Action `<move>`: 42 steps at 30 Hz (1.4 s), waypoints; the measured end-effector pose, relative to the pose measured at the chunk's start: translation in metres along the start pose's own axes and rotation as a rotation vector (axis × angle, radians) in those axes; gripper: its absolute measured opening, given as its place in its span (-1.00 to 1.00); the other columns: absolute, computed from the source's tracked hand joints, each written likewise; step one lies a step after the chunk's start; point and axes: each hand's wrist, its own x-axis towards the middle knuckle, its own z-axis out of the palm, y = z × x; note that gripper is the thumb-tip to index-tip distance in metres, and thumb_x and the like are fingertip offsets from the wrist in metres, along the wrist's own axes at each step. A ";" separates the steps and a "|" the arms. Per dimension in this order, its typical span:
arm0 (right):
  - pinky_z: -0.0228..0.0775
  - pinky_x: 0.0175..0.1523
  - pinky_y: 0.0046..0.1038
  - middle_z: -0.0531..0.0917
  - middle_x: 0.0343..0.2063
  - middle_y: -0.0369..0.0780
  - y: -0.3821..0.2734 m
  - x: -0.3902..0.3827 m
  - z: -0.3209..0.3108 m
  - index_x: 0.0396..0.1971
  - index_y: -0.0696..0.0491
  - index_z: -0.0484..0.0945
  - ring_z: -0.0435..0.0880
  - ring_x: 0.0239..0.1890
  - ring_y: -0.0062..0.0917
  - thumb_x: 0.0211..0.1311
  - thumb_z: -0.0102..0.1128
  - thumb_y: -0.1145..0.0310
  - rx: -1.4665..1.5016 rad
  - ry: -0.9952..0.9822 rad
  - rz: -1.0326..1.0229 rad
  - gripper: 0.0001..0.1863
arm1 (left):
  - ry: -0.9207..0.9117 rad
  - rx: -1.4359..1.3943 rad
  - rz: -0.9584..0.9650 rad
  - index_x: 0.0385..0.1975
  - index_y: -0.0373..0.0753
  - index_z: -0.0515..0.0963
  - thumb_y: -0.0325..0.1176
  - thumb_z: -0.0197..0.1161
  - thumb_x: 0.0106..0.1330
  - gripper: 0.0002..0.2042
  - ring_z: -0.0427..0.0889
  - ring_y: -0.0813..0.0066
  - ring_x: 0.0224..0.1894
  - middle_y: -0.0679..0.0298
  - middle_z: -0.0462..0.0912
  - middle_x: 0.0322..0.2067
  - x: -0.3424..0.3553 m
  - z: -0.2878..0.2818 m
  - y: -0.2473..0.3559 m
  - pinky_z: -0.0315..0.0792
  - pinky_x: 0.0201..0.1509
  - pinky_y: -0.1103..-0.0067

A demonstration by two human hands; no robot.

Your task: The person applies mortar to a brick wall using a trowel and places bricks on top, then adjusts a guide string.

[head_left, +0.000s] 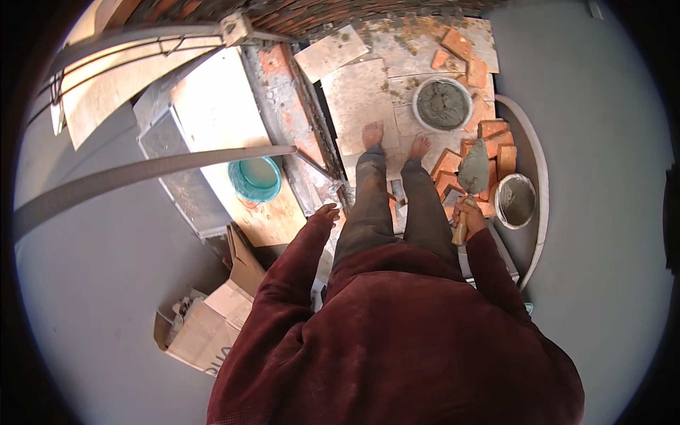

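My right hand [467,216] is wrapped round the wooden handle of a trowel [473,164], whose pointed blade is coated with grey mortar and hangs over loose red bricks [507,161]. Right of it stands a white bucket [516,201] of grey mortar. My left hand [325,213] hangs near a brick ledge [297,124], loosely curled with fingers apart and nothing visible in it. A larger white bucket [443,104] of mortar sits just past my bare feet on a board platform [361,99].
A teal bucket [254,178] of cloudy liquid stands on a plywood board [276,227] at left. A metal bar [142,171] crosses there. A cardboard box [198,333] lies at lower left. A curved pale pipe [537,177] runs along the right. More broken bricks [457,44] lie at the back.
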 end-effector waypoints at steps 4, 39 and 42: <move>0.37 -0.62 -0.53 0.47 -0.69 -0.32 -0.052 0.033 0.002 -0.52 0.05 0.45 0.43 -0.74 -0.61 0.10 0.19 0.42 -0.364 0.054 0.090 -0.90 | 0.581 -0.651 0.062 -0.19 -0.20 0.55 -0.34 0.33 0.24 -0.80 0.67 0.43 -0.43 0.23 0.68 -0.38 0.040 -0.038 -0.052 0.46 -0.47 0.58; 0.54 -0.41 -0.55 0.59 -0.45 -0.25 0.012 0.081 0.095 -0.24 0.14 0.48 0.61 -0.46 -0.58 0.17 0.28 0.42 -0.446 -0.018 0.099 -0.78 | 0.868 -0.468 0.214 -0.79 -0.08 0.31 -0.04 0.12 0.39 -0.52 0.13 0.72 -0.70 0.52 0.26 -0.76 -0.131 -0.131 -0.032 0.02 -0.61 0.66; 0.56 -0.34 -0.52 0.59 -0.37 -0.28 0.054 0.082 0.114 -0.18 0.05 0.43 0.61 -0.42 -0.60 0.07 0.38 0.42 -0.382 -0.062 0.073 -0.66 | 0.732 -0.193 0.272 -0.77 -0.13 0.30 -0.11 0.11 0.41 -0.54 0.11 0.75 -0.62 0.55 0.22 -0.72 -0.176 -0.075 0.021 0.01 -0.55 0.64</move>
